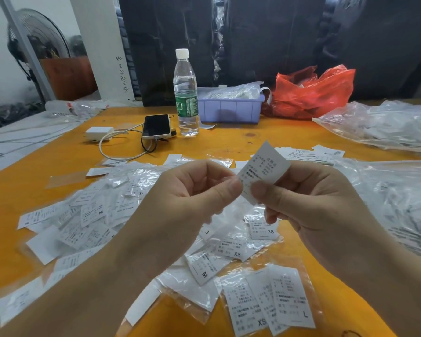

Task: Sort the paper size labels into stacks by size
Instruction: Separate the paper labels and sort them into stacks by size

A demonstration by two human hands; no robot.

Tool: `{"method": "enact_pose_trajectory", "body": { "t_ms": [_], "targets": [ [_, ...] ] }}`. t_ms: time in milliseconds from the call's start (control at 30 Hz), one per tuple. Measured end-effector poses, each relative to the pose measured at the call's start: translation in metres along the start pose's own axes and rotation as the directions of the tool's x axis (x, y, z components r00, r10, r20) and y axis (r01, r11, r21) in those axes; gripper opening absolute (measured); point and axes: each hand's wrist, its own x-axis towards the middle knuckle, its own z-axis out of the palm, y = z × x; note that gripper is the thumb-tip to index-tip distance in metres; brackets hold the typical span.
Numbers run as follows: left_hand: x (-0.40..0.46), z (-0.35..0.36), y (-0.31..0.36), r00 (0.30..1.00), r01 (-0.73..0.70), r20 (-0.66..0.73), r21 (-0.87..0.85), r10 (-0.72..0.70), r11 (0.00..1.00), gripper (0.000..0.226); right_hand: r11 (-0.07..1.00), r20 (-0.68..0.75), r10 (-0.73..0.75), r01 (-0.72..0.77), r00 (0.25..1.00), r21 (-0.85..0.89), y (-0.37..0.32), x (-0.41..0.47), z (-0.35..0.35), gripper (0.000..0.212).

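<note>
We hold one label (263,172) up over the middle of the table (265,136), pinched between both hands. Our left hand (190,190) takes its left edge between thumb and forefinger, and our right hand (311,198) has its grip on the lower right corner, thumb across the front. The step in hand looks like reading the size before placing it. The lower end of the label, where the size letter sits on the others, is covered by our thumbs, so we cannot tell which size it is.

The next move, as we judge it, calls for shifting a thumb to bare the letter, then laying the label on the matching group.

No tidy stacks show yet. A loose heap of labels (95,215), too many to count, spreads across the near left and middle, many in clear sleeves. Letters we can read there: one XL, two M, one S, three XS, one L. At the near right, three labels (270,300) lie side by side.

Far across the table stand one water bottle (185,93), one phone (156,126), one white charger (99,133), one purple bin (230,109) and one red bag (311,93).
</note>
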Motion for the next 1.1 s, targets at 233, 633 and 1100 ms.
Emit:
{"method": "enact_pose_trajectory", "body": {
  "t_ms": [233,633,1100],
  "targets": [
    [0.0004,0.0007,-0.0003,0.999,-0.016,0.037,0.045,0.014,0.999,0.013,0.996,0.067,0.083,-0.086,0.994,0.037,0.0028,0.0015,-0.0027,0.012],
    [0.0008,0.001,-0.0026,1.0,-0.008,0.001,0.021,0.007,1.0,0.014,0.994,0.096,0.079,-0.071,0.992,-0.083,-0.0006,0.0001,-0.0015,0.014],
    [0.0009,-0.0006,-0.002,1.0,-0.013,0.008,-0.04,0.013,0.999,0.027,0.99,0.034,-0.002,0.007,0.999,-0.144,0.005,-0.0006,-0.0029,0.017]
  ]
}}
